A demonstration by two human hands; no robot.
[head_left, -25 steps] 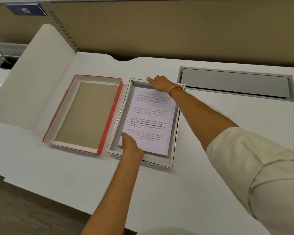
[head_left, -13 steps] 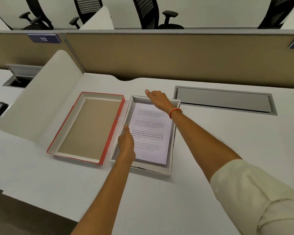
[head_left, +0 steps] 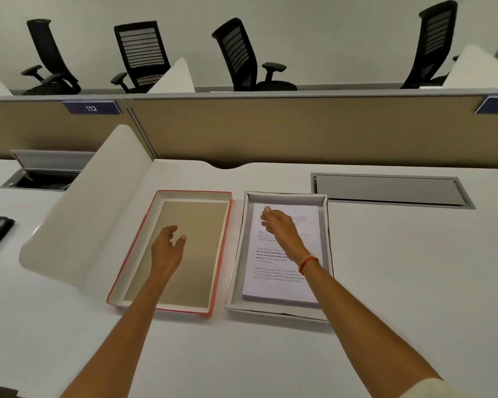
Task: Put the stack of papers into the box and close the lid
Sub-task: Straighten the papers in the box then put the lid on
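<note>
Papers, a neat white stack of printed sheets [head_left: 282, 268], already lie inside the shallow grey-white cardboard box [head_left: 236, 271], squared within its low walls, so the first half of the job looks done. Over the far end of the top sheet the right hand's fingertips [head_left: 266, 209] curl loosely downward, neither pinching nor gripping anything I can make out; whether they touch the paper I cannot tell. That right hand [head_left: 279, 225] carries an orange band [head_left: 308, 264] at the wrist, and its forearm crosses the page diagonally. The left hand [head_left: 167, 248] hovers above the red-edged cardboard lid [head_left: 227, 245] lying upside down just beside the box, fingers slightly spread and bent, thumb apart from them, holding nothing. What remains, I would judge, is to take that lid, turn it over and seat it on the box. The lid's inside is plain brown board framed by white walls, with a thin red rim; it looks stiff and light, matte like the box. The sheets are smooth and flat, carrying blocks of small dark print. Both pieces rest on a smooth white desk [head_left: 385, 282], with a curved white divider panel [head_left: 78, 225] to the left and a grey metal cable hatch [head_left: 385, 191] beyond.
</note>
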